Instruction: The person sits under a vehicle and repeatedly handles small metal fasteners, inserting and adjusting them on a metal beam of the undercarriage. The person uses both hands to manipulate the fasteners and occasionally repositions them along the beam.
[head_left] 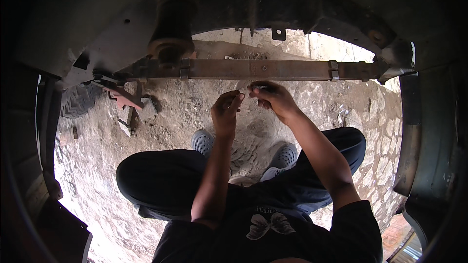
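My left hand [227, 111] is raised in the middle of the view, its fingers curled and the thumb pressed to them. Just to its right and slightly farther off, my right hand [274, 99] is also closed in a pinch. A small gap lies between the two hands. If anything is in either pinch, it is too small and dim to name. Right beyond my fingertips runs a long rusty leaf spring [287, 70], bound by a metal clip [334, 70] on the right and another clip [185, 69] on the left. Neither hand visibly touches it.
Dark vehicle body panels [431, 131] close in around me. A rusty cylindrical part [170, 31] hangs over the spring at the left. On the rough ground lie a treaded tyre [79, 101], a reddish metal piece [126, 98] and broken stones [126, 122]. My grey clogs [284, 156] stand below.
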Demonstrator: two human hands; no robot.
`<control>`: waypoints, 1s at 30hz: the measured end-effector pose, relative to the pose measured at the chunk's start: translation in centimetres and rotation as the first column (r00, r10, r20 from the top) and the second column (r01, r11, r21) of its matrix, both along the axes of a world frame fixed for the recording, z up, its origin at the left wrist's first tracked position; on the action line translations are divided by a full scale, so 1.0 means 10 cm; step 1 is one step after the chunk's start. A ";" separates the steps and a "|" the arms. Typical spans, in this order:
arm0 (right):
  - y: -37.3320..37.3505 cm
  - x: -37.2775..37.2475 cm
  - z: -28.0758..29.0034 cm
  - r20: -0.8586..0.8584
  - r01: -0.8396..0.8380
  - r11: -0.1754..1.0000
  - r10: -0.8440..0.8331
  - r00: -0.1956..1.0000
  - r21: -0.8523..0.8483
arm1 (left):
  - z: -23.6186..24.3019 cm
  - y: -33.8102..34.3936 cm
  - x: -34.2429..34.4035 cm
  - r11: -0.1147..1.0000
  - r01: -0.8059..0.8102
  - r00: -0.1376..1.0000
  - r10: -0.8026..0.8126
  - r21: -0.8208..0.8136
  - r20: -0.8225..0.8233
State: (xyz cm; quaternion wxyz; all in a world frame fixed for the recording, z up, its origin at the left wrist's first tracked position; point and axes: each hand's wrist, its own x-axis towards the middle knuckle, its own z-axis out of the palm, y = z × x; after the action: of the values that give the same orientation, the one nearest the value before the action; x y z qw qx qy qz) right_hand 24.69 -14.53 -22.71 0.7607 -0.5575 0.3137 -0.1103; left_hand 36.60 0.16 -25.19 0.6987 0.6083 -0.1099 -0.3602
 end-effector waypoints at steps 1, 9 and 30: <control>-0.08 0.01 -0.08 -0.001 0.040 0.974 -0.042 0.999 -0.224 | -0.02 -0.01 -0.01 1.000 -0.010 1.000 0.010 0.017 -0.009; -0.39 0.36 0.10 -0.217 -0.068 0.414 -0.323 0.921 -0.908 | -0.11 -0.07 -0.07 0.999 -0.037 0.996 0.039 0.022 -0.086; -0.26 0.69 0.12 -0.480 -0.124 0.600 -0.480 0.734 -0.790 | -0.16 -0.07 -0.15 0.998 -0.038 0.991 0.044 0.047 -0.129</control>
State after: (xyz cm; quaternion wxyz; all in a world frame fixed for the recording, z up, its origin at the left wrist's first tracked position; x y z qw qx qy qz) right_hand 31.59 -17.09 -21.53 0.2635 -0.7939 0.5358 -0.1150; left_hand 35.12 -0.49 -26.75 0.6981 0.6008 -0.0436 -0.3872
